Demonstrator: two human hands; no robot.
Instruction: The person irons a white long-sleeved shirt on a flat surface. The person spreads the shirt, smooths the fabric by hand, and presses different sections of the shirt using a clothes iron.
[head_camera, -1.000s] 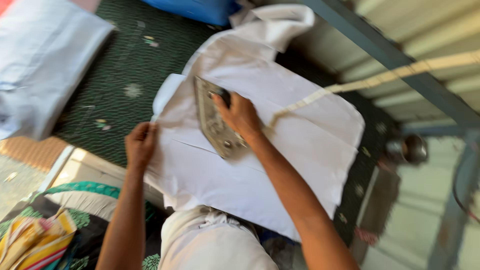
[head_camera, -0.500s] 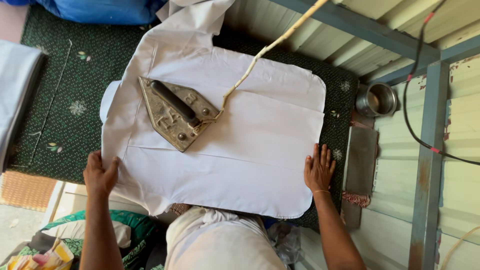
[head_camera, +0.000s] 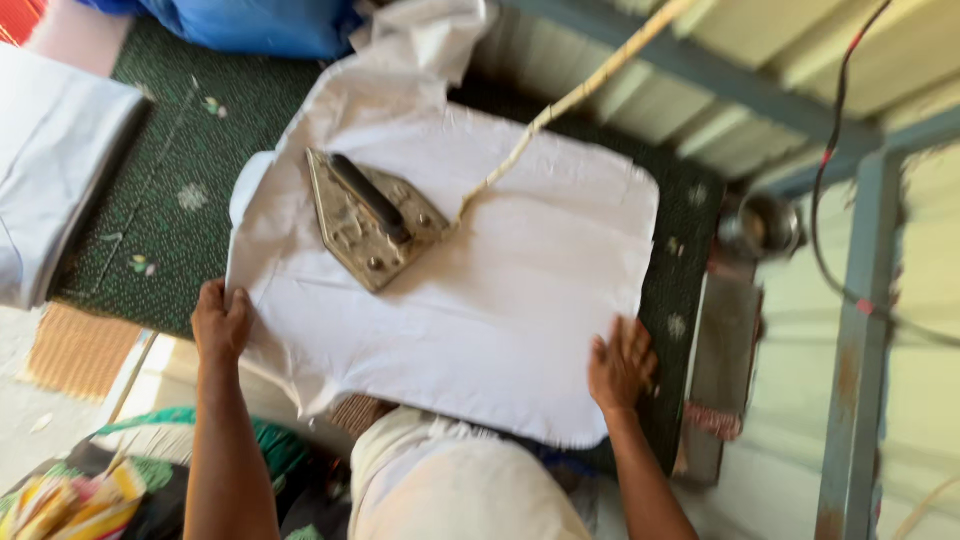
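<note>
Neither hand has a closed grip on anything now. The left hand (head_camera: 221, 322) lies with its fingers curled loosely over the left edge of the white shirt (head_camera: 470, 300), near the front left corner of the cloth, pressing rather than pinching as far as the blurred picture shows. The right hand (head_camera: 622, 362) lies flat, fingers spread, on the shirt's front right corner, close to the right edge of the green patterned surface (head_camera: 150, 200).

A second ago the right hand was wrapped round the handle of the iron (head_camera: 372, 215) and the left was steadying the cloth near it. Since then the right hand has let go and both hands have moved out to the near corners of the garment. The iron now stands alone on the shirt toward its back left part, its cord (head_camera: 560, 105) running off to the back right. In my judgement this means pressing has paused and the cloth is being smoothed or shifted.

A folded pale cloth (head_camera: 55, 170) lies at the surface's left edge, a blue bundle (head_camera: 260, 25) at the back.
</note>
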